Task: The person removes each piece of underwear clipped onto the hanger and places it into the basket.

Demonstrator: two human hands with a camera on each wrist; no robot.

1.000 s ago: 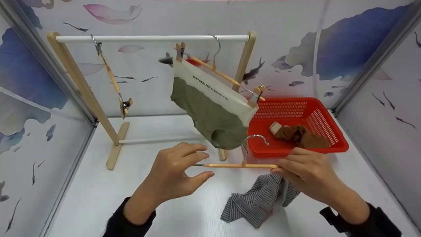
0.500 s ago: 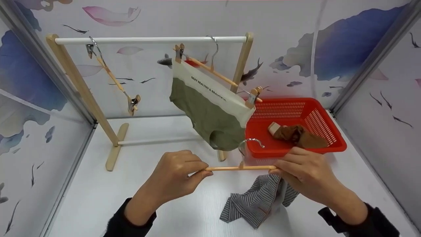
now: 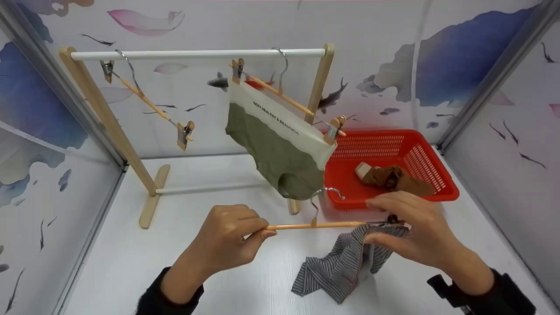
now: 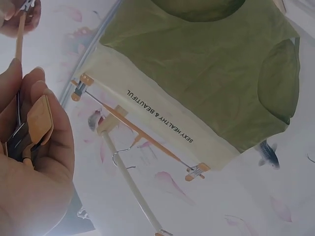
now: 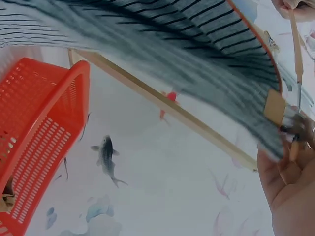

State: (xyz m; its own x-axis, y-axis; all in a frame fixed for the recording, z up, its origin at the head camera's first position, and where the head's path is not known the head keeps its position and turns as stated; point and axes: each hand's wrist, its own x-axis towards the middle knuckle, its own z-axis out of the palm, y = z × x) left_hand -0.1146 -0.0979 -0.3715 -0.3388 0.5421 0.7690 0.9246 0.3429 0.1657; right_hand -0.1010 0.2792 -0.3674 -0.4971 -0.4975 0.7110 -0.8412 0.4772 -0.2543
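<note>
My left hand (image 3: 238,236) pinches the left end of a wooden clip hanger (image 3: 332,225), held level with its metal hook up. A loose clip (image 4: 39,120) of that hanger lies in the left palm. My right hand (image 3: 420,232) is spread around the hanger's right end, thumb and fingers apart. The clip (image 5: 278,109) there bites the edge of a grey striped garment (image 3: 341,262), which hangs down from it in folds. Olive-and-cream underpants (image 3: 280,148) hang by two clips from another hanger (image 3: 282,95) just behind.
A rack with a white rail (image 3: 197,54) and wooden legs stands at the back. On its left hangs a bare clip hanger (image 3: 146,99). The red basket (image 3: 448,186), right, holds a brown garment (image 3: 393,177). Patterned walls enclose the white table (image 3: 131,267).
My left hand has closed on the hanger's left end. My right hand has let go of the bar and moved slightly right, opening around the clip. The bare hanger on the rail has swung round.
</note>
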